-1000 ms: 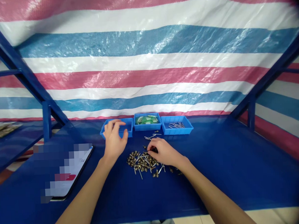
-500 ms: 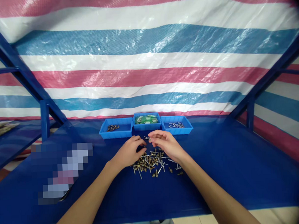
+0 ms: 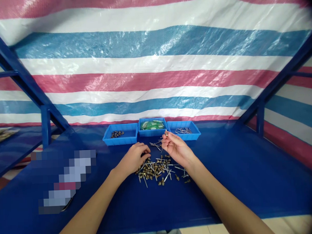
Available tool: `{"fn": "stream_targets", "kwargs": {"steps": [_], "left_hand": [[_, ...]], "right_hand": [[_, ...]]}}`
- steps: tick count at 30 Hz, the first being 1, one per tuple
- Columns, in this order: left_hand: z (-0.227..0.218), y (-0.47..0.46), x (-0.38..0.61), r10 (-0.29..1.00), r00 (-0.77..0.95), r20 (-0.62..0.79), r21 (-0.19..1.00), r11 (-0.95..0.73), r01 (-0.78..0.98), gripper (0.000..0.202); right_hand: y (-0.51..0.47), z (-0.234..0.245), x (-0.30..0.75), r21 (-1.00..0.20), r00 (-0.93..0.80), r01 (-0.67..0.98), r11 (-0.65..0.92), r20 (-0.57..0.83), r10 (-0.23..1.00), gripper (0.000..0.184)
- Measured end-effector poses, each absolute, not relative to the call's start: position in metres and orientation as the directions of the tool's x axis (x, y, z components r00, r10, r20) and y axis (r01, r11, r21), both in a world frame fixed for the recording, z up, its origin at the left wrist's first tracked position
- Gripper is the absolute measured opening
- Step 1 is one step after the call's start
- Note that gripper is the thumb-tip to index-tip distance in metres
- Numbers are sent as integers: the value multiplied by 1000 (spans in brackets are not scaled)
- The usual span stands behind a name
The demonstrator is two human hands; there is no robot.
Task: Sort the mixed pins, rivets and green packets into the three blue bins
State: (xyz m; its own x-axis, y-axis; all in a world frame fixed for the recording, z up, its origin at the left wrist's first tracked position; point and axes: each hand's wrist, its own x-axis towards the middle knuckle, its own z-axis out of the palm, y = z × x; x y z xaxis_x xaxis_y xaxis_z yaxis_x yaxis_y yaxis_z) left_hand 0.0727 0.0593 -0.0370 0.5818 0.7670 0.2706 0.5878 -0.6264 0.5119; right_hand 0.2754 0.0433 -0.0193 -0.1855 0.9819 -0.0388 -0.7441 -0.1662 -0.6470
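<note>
Lifting my right hand (image 3: 176, 149) from the pile (image 3: 158, 168), I now pinch one small pin (image 3: 166, 132) above the table (image 3: 238, 175); my left hand (image 3: 134, 158) has dropped, curled, onto the pile's edge.

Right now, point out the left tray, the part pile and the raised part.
left tray (image 3: 128, 139), head view, front wall.
part pile (image 3: 154, 170), head view, middle.
raised part (image 3: 166, 132), head view, its top end.

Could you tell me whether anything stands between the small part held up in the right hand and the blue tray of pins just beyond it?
Nothing visible does. The right hand pinches the small part in the air just short of the pin tray.
</note>
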Motion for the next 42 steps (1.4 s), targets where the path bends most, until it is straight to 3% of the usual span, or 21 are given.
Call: {"fn": "stream_targets", "kwargs": {"steps": [10,18,20,22,25,27,32,34,39,42], "left_hand": [[-37,62,70,800,540,263,519,-589,619,9],[-40,65,66,822,517,237,585,-546,600,2],[-41,66,65,828,512,230,606,-533,590,2],[-40,66,64,833,506,223,618,-522,588,3],[-37,64,64,840,502,205,603,-513,611,5],[-35,62,64,839,504,203,575,-519,632,6],[-28,59,65,828,509,235,547,-545,635,8],[-25,58,65,836,483,261,569,-537,623,8],[-20,56,69,861,364,354,699,-502,509,2],[-20,55,71,866,306,397,795,-490,357,5]], "right_hand": [[45,-22,276,-637,-205,-748,-187,-46,978,18],[46,-22,275,-704,-144,-697,-133,-45,989,17],[46,-17,274,-763,-49,-644,-58,-35,998,17],[48,-9,271,-803,173,-587,101,-2,985,17],[59,8,261,-788,506,-493,368,84,858,16],[71,18,249,-786,570,-411,461,173,803,17],[98,28,225,-891,164,24,454,451,877,15],[101,26,227,-859,133,175,481,505,853,13],[82,8,260,-815,-37,348,463,482,876,13],[66,-9,281,-726,-184,511,460,430,884,13]]}}
